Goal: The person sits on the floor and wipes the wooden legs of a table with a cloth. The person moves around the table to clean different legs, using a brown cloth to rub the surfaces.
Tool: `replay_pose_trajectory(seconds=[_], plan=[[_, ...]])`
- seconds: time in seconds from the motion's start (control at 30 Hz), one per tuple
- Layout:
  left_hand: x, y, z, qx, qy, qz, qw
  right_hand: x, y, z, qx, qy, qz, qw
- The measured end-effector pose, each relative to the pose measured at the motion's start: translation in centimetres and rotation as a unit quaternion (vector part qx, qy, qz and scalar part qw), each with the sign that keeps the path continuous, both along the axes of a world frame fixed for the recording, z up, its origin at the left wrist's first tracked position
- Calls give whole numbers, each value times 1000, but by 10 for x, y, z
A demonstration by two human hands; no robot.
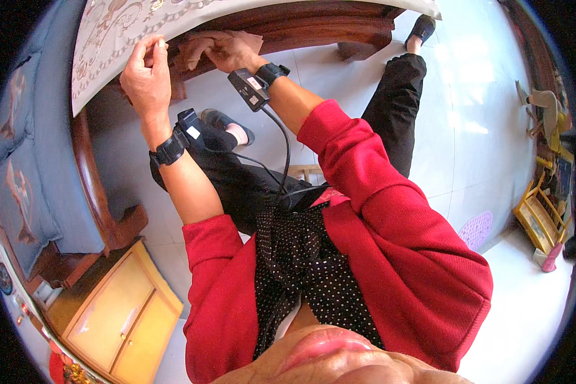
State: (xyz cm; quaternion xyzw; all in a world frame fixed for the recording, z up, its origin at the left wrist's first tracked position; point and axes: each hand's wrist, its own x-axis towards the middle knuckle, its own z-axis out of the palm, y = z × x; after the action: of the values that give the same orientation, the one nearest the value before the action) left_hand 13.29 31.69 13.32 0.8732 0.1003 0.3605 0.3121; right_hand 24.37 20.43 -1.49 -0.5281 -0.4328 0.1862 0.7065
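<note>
My left hand [149, 79] is raised beside the edge of a patterned tablecloth [110, 53]. Its fingers are curled, with the thumb against the index finger, and nothing shows between them. My right hand [233, 52] holds a pinkish-brown cloth [196, 52] against the dark wooden side of the table [295, 30]; the cloth partly hides its fingertips. Each wrist wears a black strap with a small device: one at the left wrist [190, 128], one at the right wrist [248, 90]. Cables run from both devices towards my waist.
A blue-cushioned wooden sofa [60, 192] stands at the left, above a yellow cabinet [120, 312]. My legs are spread over the tiled floor. Part of a wooden stool [305, 171] shows between them. Yellow wooden furniture [540, 218] and a purple mat [476, 229] are at the right.
</note>
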Motion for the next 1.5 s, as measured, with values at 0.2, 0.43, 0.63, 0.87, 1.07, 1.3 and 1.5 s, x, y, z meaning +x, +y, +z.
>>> replay_pose_trajectory(seconds=[0.2,0.43,0.63,0.87,1.07,1.3,1.5], plan=[[1,-2,2,0,15,-5,1000,16,-26,-4,67,363,-60,928],[3,-4,2,14,44,-13,999,53,-98,-21,216,558,-11,801],[3,-4,2,4,39,-4,999,92,-187,-53,165,298,-133,931],[3,-5,5,18,36,-16,999,147,-301,-82,82,299,-239,920],[2,-6,4,8,23,-15,1000,163,-329,-109,40,323,-268,907],[-1,-3,6,6,-13,-3,1000,195,-356,-168,24,355,-227,907],[-2,-3,6,12,-36,-8,999,197,-291,-197,-202,116,-312,921]])
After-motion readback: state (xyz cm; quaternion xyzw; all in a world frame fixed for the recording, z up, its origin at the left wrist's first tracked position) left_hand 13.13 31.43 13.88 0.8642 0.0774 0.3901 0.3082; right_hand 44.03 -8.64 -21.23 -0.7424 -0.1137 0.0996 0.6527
